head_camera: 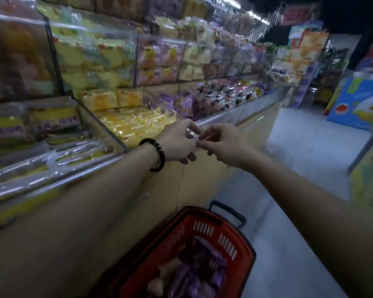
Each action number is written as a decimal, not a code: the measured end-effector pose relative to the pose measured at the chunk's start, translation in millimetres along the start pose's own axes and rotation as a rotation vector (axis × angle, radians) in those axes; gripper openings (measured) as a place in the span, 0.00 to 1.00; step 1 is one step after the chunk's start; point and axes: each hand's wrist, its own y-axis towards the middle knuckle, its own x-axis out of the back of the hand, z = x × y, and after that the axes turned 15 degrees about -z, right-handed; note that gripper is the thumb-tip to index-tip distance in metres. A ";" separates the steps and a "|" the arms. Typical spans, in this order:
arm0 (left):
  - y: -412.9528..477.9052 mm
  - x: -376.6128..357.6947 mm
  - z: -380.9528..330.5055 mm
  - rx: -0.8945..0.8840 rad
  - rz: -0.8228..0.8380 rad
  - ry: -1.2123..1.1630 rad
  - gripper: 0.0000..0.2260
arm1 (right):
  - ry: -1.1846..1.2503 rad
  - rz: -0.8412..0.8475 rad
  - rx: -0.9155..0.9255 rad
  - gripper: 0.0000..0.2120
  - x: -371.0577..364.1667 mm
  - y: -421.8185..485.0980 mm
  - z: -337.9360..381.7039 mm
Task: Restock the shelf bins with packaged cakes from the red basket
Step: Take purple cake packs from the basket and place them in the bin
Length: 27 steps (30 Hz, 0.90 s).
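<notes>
The red basket (241, 239) stands on the floor below my arms, against the shelf base. It holds purple packaged cakes (198, 274) and a few pale brown ones. Both hands are raised above it at the shelf's front rail. My left hand (179, 143), with a dark bead bracelet on the wrist, and my right hand (226, 145) meet fingertip to fingertip. No package shows between them; blur hides whether something small is pinched there. Just behind the hands lie a bin of yellow cakes (134, 123) and a bin of purple cakes (183, 104).
Clear-fronted bins of wrapped cakes fill the upper shelf (116, 61) on the left. The aisle floor (299, 151) runs ahead on the right. A blue display box (357, 106) and stacked goods stand at the far right.
</notes>
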 end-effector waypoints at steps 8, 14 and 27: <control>-90.4 -46.2 89.1 0.115 0.264 0.287 0.08 | -0.171 0.255 -0.186 0.08 -34.8 -116.2 -63.1; -117.7 -108.7 174.9 0.121 0.452 0.418 0.08 | -0.335 0.394 -0.295 0.12 -92.5 -177.7 -147.0; -145.7 -213.1 300.4 0.154 0.741 0.625 0.19 | -0.614 0.627 -0.388 0.32 -182.6 -189.9 -267.9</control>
